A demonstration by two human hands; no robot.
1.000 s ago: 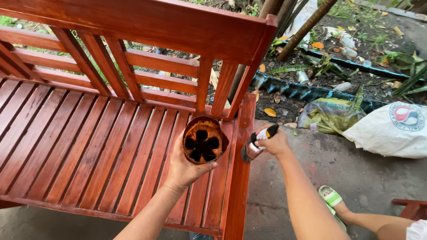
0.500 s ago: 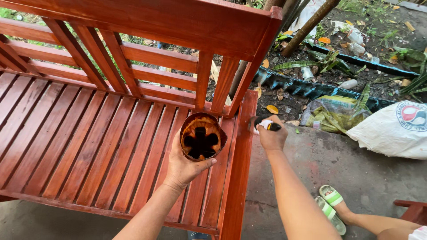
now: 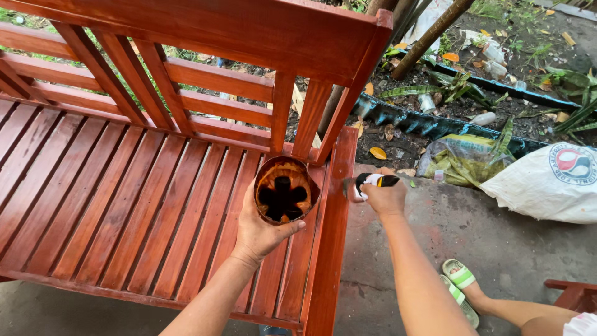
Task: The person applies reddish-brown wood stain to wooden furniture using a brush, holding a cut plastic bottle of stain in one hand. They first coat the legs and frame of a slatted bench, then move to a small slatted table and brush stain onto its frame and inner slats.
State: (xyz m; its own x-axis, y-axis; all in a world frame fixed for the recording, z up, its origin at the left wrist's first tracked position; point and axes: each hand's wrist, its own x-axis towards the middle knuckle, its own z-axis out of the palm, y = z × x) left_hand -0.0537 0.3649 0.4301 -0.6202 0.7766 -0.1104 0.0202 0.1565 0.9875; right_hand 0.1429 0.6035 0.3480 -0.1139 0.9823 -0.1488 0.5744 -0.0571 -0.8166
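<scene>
My left hand grips a round container of dark brown stain, held above the slatted seat of a red-brown wooden bench. My right hand is closed around a paintbrush with a black, white and yellow handle. Its bristle end touches the outer face of the bench's right side rail. The bench wood looks glossy and wet.
To the right lies bare concrete ground. A white sack and a clear bag of leaves lie beyond it, beside a dark scalloped garden border. My foot in a green sandal stands near the bench's right end.
My right hand with the brush has shifted slightly up and closer to the bench's right rail. The left hand holds the container in nearly the same spot.
</scene>
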